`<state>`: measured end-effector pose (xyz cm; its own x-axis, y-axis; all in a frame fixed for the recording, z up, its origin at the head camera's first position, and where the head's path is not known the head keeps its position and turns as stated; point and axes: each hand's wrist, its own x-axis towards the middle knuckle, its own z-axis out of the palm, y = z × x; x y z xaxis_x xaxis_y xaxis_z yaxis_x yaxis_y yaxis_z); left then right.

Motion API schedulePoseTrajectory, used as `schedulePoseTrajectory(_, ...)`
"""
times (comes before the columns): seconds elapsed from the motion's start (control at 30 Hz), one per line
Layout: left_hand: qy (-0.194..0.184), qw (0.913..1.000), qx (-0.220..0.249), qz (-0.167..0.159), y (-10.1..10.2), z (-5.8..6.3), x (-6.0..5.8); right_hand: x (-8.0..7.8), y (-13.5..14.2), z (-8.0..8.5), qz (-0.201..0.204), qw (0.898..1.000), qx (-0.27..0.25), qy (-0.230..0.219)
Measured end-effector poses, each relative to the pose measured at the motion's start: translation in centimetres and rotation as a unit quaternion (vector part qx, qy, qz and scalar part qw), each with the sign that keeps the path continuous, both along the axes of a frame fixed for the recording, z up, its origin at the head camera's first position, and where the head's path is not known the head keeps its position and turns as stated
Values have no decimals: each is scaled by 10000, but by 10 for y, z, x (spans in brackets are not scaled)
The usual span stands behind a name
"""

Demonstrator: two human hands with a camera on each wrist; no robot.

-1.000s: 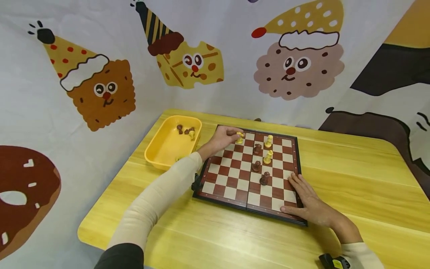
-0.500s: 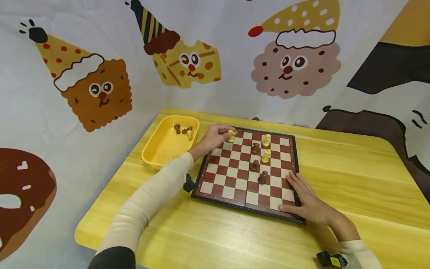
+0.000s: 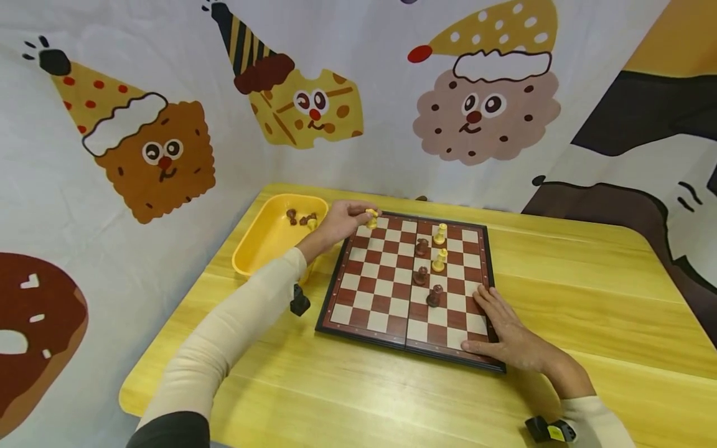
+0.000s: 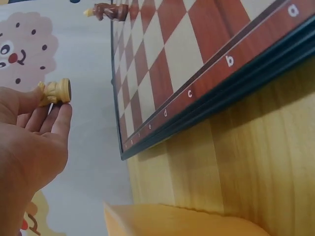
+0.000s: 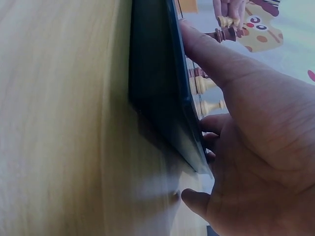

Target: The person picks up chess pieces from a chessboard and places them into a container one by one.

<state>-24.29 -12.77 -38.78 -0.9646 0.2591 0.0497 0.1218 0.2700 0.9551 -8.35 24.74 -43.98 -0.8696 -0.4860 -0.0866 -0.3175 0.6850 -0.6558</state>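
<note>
My left hand [image 3: 338, 224] pinches a yellow chess piece [image 3: 372, 218] between thumb and fingers, above the far left corner of the chessboard [image 3: 366, 302]. In the left wrist view this chess piece [image 4: 59, 92] lies sideways in the picture, its dark round underside showing, apart from the board. My right hand [image 3: 518, 339] rests on the board's near right edge with fingers spread; the right wrist view shows the thumb [image 5: 206, 46] on the board's rim. Two yellow pieces [image 3: 439, 260] and three dark brown pieces [image 3: 434, 295] stand upright on the board.
A yellow plastic tray [image 3: 252, 246] stands left of the board, partly behind my left arm, with several brown pieces [image 3: 291, 215] and a yellow one inside. The wooden table [image 3: 571, 274] meets a cartoon-printed cloth [image 3: 386, 168] at the back.
My left hand has carried the yellow piece leftward across the board's far rows to its far left corner. The right hand stays on the edge; standing pieces keep their squares.
</note>
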Motion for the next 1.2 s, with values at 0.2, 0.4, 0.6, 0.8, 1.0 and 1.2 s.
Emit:
schedulePoseTrajectory(0.2, 26, 10000, 12, 23, -14, 3, 10, -3, -1, 3, 52, 9999, 91, 8)
schedulePoseTrajectory(0.4, 81, 9999, -14, 147, -24, 1, 12, -2, -2, 5, 43, 9999, 121, -45)
schedulePoseTrajectory(0.6, 75, 9999, 45, 88, -24, 4, 10, -1, -1, 3, -38, 10000, 27, -48)
schedulePoseTrajectory(0.8, -270, 9994, 166, 101, -27, -2, 15, 0, 1, 0, -7, 10000, 39, 14)
schedulePoseTrajectory(1.0, -402, 9985, 371, 29, -37, -8, 14, -1, 1, -1, 51, 10000, 21, 10)
schedulePoseTrajectory(1.2, -579, 9960, 676, 118, -54, 2, 14, -2, 0, -2, 48, 10000, -21, -42)
